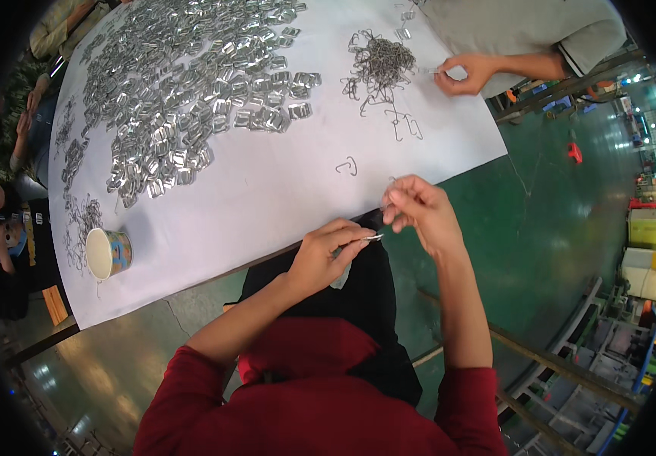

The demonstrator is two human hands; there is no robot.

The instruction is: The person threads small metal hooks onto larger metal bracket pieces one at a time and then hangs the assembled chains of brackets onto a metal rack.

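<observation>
Just off the table's front edge, my left hand (322,255) pinches a small shiny metal buckle (373,238) between thumb and fingers. To its right and slightly higher, my right hand (425,211) is closed on a thin bent wire piece (392,181); only part of the wire shows. The two hands are apart. On the table beyond them lie a couple of loose bent wires (348,166). Farther back sits a tangled heap of wire hooks (382,61). A wide spread of silver metal buckles (191,99) covers the table's far left part.
A paper cup (109,254) stands at the table's near left corner, beside more wire pieces (81,220). A co-worker's hand (465,74) holds a small piece at the far right. Other people sit along the left side. The white tabletop (267,182) ends right before me.
</observation>
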